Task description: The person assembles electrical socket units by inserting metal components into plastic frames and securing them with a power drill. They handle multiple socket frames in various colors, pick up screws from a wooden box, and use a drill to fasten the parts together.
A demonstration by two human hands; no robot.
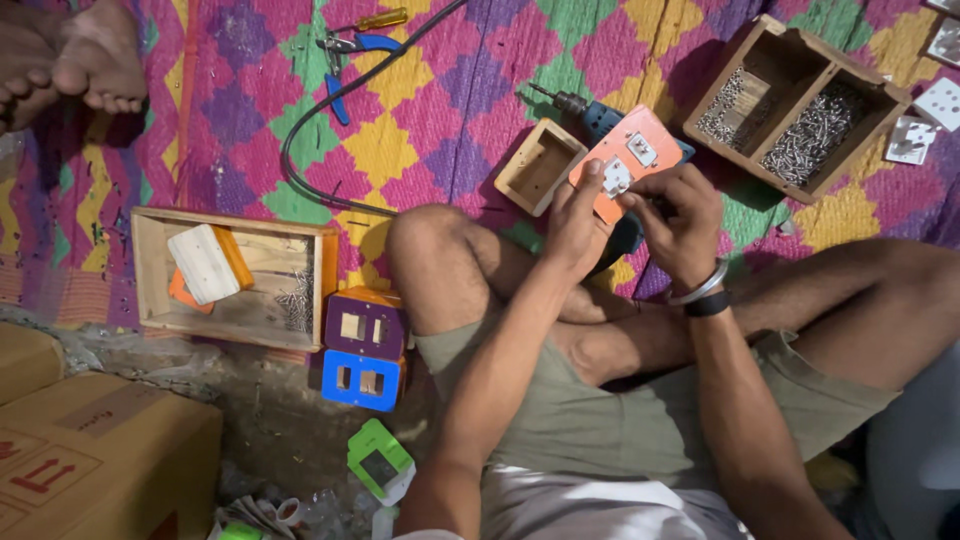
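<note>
Cross-legged on a patterned floor mat [420, 120], a person grips an orange switch plate [628, 165] in both hands: the left hand [578, 222] clasps its lower edge with the thumb pressed on a white switch insert [617, 177], while the right hand [678, 222] closes round the plate's right side, seemingly to steady it for the thumb's push. Held raised above the knees, the plate faces the eyes. Just behind it lie a small wooden box [540, 165] and a blue power drill [590, 115]. A divided wooden tray of screws [795, 105] sits within the right arm's reach, and more white inserts [925, 125] lie beyond. To the left rest purple and blue plates [364, 350], an open wooden crate [235, 275], pliers [345, 60] and a screwdriver [372, 20]
</note>
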